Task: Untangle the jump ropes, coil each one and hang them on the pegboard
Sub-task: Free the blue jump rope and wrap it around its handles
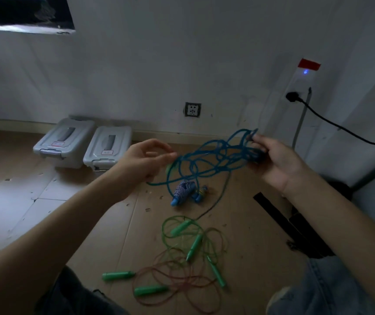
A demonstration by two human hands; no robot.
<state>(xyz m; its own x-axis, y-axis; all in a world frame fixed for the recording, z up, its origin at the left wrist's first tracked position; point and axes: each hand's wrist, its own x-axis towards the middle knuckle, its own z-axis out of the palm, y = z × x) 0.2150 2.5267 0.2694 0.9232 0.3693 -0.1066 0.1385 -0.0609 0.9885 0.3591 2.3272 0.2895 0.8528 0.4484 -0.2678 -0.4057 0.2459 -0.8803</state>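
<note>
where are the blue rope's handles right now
In the head view, the blue handles lie on the floor at centre, below the blue rope tangle, just above the green handles.

Two grey lidded bins (84, 145) by the wall, wall socket (192, 109), black cable (341, 127)

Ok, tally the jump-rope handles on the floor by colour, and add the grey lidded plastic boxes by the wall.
Green plastic handles: 5
Blue striped handles: 2
Grey lidded plastic boxes: 2
Total: 9
</note>
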